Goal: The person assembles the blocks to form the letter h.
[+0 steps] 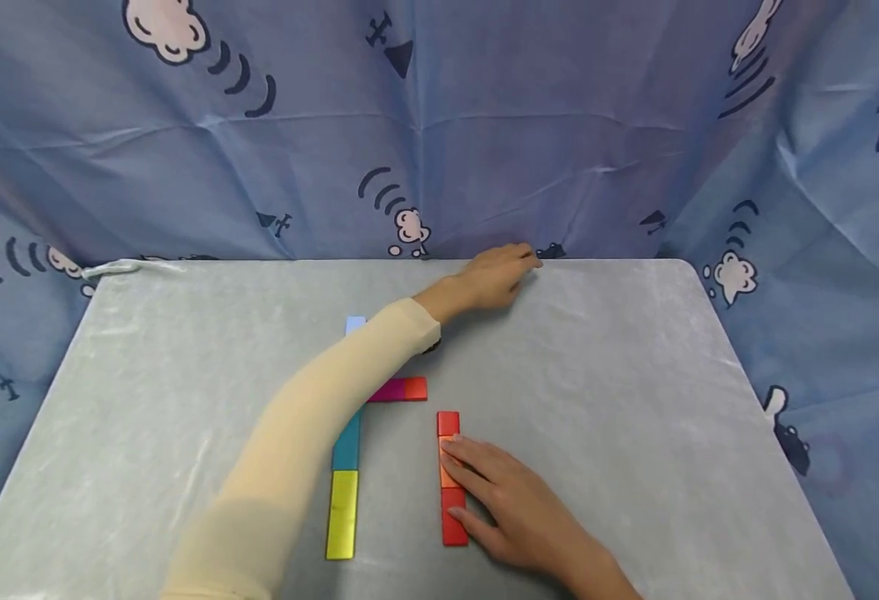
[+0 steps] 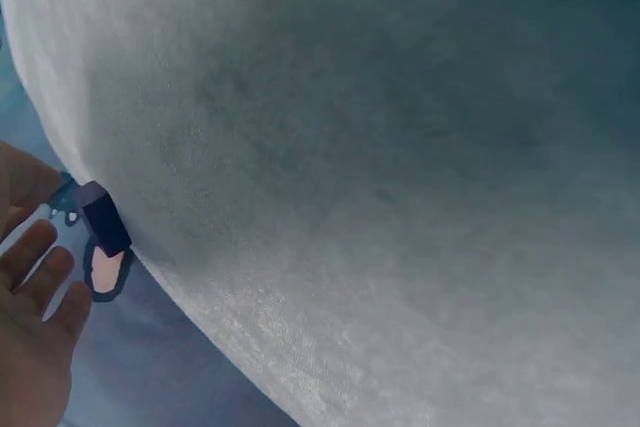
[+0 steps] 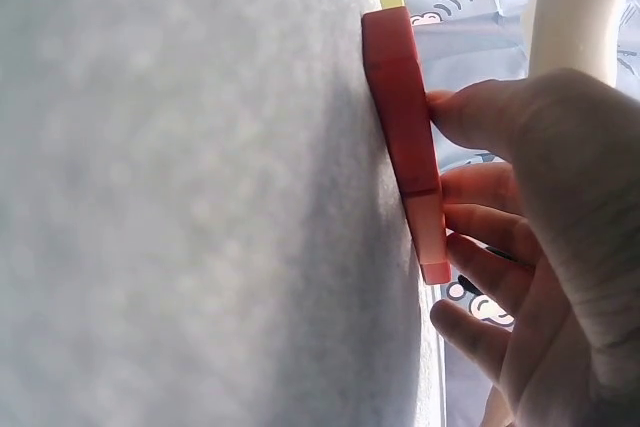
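My left hand (image 1: 497, 277) reaches to the table's back edge, palm down. In the left wrist view a dark blue-purple block (image 2: 103, 219) shows at the edge, right by one fingertip, while the other fingers (image 2: 50, 282) spread apart. I cannot tell whether that hand pinches the block; the head view hides it. My right hand (image 1: 521, 508) rests its fairly straight fingers on a short column of a red tile (image 1: 448, 422), an orange tile (image 1: 448, 473) and another red tile (image 1: 454, 530). From the side, the thumb (image 3: 460, 119) touches the nearer red tile.
Left of that column run a light blue tile (image 1: 354, 323), a teal tile (image 1: 347, 442) and a yellow tile (image 1: 342, 517). A magenta tile (image 1: 389, 390) and an orange-red tile (image 1: 416, 389) branch rightward. My left sleeve (image 1: 312, 417) crosses over this arrangement. A patterned blue curtain (image 1: 484, 150) surrounds the grey table (image 1: 634, 375).
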### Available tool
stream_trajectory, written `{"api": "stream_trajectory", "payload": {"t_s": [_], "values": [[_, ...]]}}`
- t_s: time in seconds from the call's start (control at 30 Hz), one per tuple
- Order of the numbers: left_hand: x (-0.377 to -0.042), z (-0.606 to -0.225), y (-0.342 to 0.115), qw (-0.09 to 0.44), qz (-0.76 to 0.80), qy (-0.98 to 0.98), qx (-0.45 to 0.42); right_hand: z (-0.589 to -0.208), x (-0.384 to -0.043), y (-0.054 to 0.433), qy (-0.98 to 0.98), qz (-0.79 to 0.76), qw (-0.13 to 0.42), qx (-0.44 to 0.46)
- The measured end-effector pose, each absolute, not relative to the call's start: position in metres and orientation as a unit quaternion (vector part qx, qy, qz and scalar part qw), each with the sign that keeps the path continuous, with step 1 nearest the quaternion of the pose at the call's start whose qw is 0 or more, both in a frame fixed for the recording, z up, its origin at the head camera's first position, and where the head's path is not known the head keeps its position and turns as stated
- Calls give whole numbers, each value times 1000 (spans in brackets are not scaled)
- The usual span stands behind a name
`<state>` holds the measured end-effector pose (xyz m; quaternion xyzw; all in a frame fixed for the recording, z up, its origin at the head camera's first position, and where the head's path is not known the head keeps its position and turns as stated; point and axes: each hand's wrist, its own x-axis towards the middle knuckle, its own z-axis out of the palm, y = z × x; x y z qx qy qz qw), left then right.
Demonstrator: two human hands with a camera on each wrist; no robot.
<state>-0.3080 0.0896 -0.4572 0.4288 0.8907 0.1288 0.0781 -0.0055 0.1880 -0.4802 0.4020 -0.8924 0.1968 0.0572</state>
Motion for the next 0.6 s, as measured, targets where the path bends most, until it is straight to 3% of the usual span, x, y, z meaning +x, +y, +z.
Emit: {"api": "stream_trajectory", "payload": {"t_s": [0.6], "values": [[-310, -469, 100, 87, 35, 909, 406, -480, -4, 185, -894, 199, 60, 396]]}}
